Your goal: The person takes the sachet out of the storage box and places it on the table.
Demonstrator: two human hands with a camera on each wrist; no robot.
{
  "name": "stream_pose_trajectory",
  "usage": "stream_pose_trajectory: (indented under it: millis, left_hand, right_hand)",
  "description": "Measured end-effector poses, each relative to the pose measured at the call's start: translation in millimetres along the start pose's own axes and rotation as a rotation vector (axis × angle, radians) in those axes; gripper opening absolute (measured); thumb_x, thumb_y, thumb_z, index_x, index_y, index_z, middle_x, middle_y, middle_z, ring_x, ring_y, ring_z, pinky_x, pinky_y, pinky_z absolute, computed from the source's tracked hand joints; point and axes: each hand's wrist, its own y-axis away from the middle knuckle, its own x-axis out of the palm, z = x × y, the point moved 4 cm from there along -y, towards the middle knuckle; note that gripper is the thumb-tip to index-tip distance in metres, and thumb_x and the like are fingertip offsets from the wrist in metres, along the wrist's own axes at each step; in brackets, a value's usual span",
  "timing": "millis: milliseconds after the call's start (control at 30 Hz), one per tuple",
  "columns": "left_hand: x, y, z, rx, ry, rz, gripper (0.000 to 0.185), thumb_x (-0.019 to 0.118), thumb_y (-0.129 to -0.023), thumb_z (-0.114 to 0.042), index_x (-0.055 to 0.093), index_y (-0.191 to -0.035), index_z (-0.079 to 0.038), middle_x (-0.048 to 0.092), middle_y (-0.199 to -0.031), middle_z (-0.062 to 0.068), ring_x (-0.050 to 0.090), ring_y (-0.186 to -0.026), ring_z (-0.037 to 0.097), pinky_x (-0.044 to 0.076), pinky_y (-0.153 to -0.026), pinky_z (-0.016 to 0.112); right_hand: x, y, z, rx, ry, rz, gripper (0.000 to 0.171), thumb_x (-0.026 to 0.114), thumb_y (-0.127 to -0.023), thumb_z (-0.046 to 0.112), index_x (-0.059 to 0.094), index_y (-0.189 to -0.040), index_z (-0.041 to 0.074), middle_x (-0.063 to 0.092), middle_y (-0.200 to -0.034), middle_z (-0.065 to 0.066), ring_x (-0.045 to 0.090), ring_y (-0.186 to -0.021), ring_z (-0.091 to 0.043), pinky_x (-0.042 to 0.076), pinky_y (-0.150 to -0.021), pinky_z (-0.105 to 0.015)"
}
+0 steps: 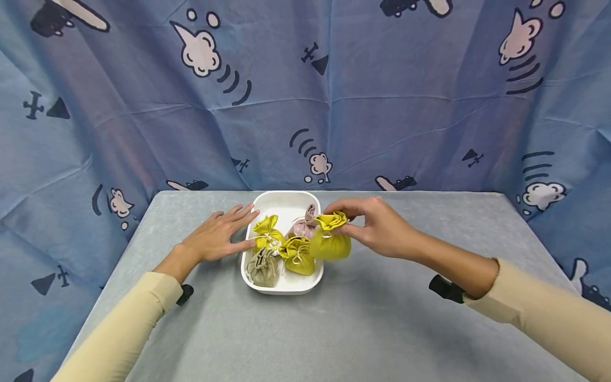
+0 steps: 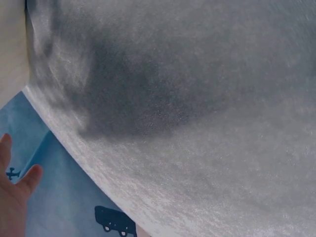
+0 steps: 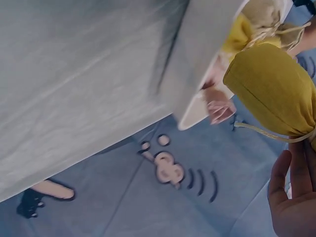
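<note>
My right hand point(image 1: 382, 225) pinches a yellow drawstring pouch point(image 1: 331, 246) by its gathered neck, over the right rim of a white tray point(image 1: 281, 290). The right wrist view shows the same plump pouch point(image 3: 274, 89) with its cord hanging loose. My left hand point(image 1: 217, 236) has its fingers spread at the tray's left side, the fingertips by the rim and a yellow pouch point(image 1: 267, 233). Also in the tray are another yellow pouch point(image 1: 299, 260), a grey-beige pouch point(image 1: 262, 268) and a pink pouch point(image 1: 303, 228), partly hidden behind the yellow ones.
A grey cloth-covered table point(image 1: 305, 334) bears the tray. Behind it hangs a blue patterned curtain point(image 1: 382, 106), which also runs along both sides. The tray's far end shows bare white floor.
</note>
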Motion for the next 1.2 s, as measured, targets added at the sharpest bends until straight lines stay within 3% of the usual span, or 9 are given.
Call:
stream_pose_trajectory:
  millis: [67,167,267,300,367,433,1033,1200]
  left_hand:
    - [0.4,0.2,0.3,0.003,0.003,-0.004,0.08,0.046,-0.096,-0.065,0.026,-0.159,-0.019,0.018,-0.165,0.004,0.019,-0.15,0.034,0.026,-0.111,0.063]
    - [1.1,0.2,0.7,0.001,0.003,-0.002,0.08,0.045,-0.096,-0.065,0.026,-0.159,-0.02,0.018,-0.165,0.004,0.02,-0.15,0.035,0.026,-0.111,0.063]
    - [0.9,0.5,0.7,0.003,0.008,-0.006,0.08,0.046,-0.097,-0.064,0.027,-0.159,-0.019,0.019,-0.165,0.004,0.022,-0.149,0.037,0.027,-0.111,0.063]
    - [0.9,0.5,0.7,0.003,0.009,-0.007,0.08,0.046,-0.096,-0.065,0.027,-0.159,-0.019,0.019,-0.165,0.004,0.023,-0.149,0.037,0.027,-0.111,0.063]
    - [1.2,0.5,0.8,0.004,0.009,-0.009,0.08,0.046,-0.096,-0.064,0.027,-0.159,-0.019,0.019,-0.165,0.005,0.023,-0.148,0.037,0.027,-0.111,0.063]
    - [0.8,0.6,0.9,0.005,0.009,-0.011,0.08,0.046,-0.096,-0.064,0.027,-0.159,-0.019,0.019,-0.165,0.005,0.023,-0.148,0.037,0.027,-0.111,0.063]
    - [0.3,1.5,2.3,-0.01,0.031,0.011,0.079,0.046,-0.097,-0.063,0.024,-0.16,-0.021,0.016,-0.165,0.002,0.019,-0.15,0.033,0.026,-0.113,0.06]
    - [0.6,0.7,2.4,-0.018,0.046,0.014,0.079,0.046,-0.097,-0.064,0.023,-0.16,-0.023,0.015,-0.166,0.001,0.019,-0.15,0.033,0.025,-0.113,0.06]
  right_hand:
    - [-5.7,2.2,-8.3,0.023,0.02,-0.017,0.036,0.076,-0.083,-0.006,0.072,-0.117,0.005,0.073,-0.111,-0.003,0.069,-0.094,-0.015,0.053,-0.092,-0.042]
    - [-14.3,5.6,-20.9,0.049,0.048,-0.048,0.036,0.076,-0.082,-0.007,0.071,-0.116,0.004,0.073,-0.109,-0.006,0.071,-0.091,-0.019,0.036,-0.109,-0.054]
    - [-22.6,8.1,-32.5,0.076,0.066,-0.083,0.035,0.077,-0.082,-0.007,0.072,-0.115,0.005,0.073,-0.107,-0.007,0.071,-0.089,-0.021,0.036,-0.11,-0.055]
    - [-25.1,9.0,-36.1,0.084,0.072,-0.093,0.035,0.077,-0.082,-0.006,0.072,-0.115,0.005,0.072,-0.107,-0.006,0.071,-0.089,-0.022,0.042,-0.106,-0.05]
    - [-29.4,10.7,-43.1,0.099,0.078,-0.108,0.033,0.076,-0.083,-0.005,0.072,-0.115,0.004,0.07,-0.106,-0.006,0.07,-0.089,-0.022,0.056,-0.088,-0.04]
    - [-33.3,12.1,-49.6,0.106,0.09,-0.122,0.033,0.076,-0.083,-0.004,0.072,-0.114,0.004,0.069,-0.105,-0.006,0.07,-0.089,-0.022,0.059,-0.077,-0.033]
    - [-47.3,29.4,-101.5,0.248,0.144,-0.18,0.031,0.075,-0.086,-0.001,0.069,-0.117,-0.001,0.07,-0.113,-0.02,0.071,-0.093,-0.033,0.058,-0.078,-0.039]
    - [-44.7,38.7,-120.0,0.311,0.137,-0.182,0.033,0.073,-0.087,-0.004,0.067,-0.12,-0.003,0.069,-0.114,-0.022,0.069,-0.095,-0.035,0.057,-0.078,-0.026]
